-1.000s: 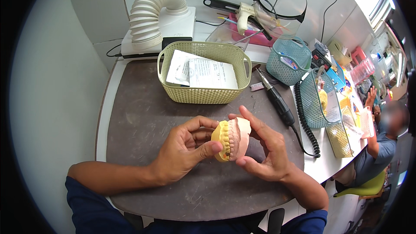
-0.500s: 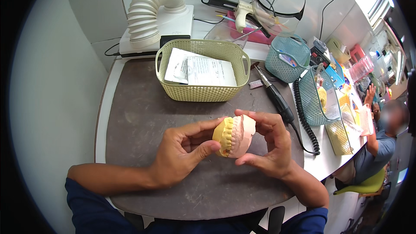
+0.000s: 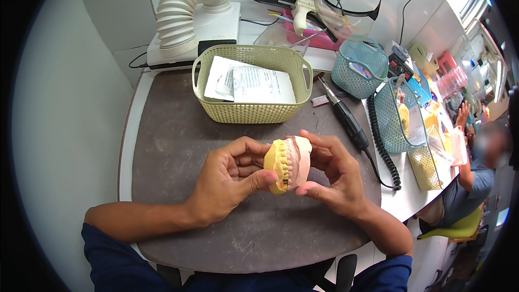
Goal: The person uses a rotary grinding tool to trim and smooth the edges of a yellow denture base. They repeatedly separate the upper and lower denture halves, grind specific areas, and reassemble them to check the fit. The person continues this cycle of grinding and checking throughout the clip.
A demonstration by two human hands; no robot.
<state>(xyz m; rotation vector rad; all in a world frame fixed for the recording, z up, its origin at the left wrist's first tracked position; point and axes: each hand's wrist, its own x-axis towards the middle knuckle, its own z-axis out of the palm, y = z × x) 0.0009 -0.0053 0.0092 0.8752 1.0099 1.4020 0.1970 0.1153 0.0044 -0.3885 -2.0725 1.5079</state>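
Note:
Above the dark work mat, a dental cast in two halves is held with its tooth rows meeting. The yellow half faces left and the pink half faces right. My left hand grips the yellow half, thumb on the near side and fingers behind it. My right hand closes on the pink half, thumb at its lower edge and index finger over its top. A small reddish-orange spot shows low on the yellow half. The fingertips behind the cast are partly hidden.
Beyond my hands stands a green basket holding papers. A rotary handpiece with coiled cord lies right of it. Blue baskets line the right side. A white hose unit and safety glasses are behind. A person sits at far right.
Both hands and the cast have shifted slightly left. The cast has turned a little, and my right hand's fingers have moved on the pink half.

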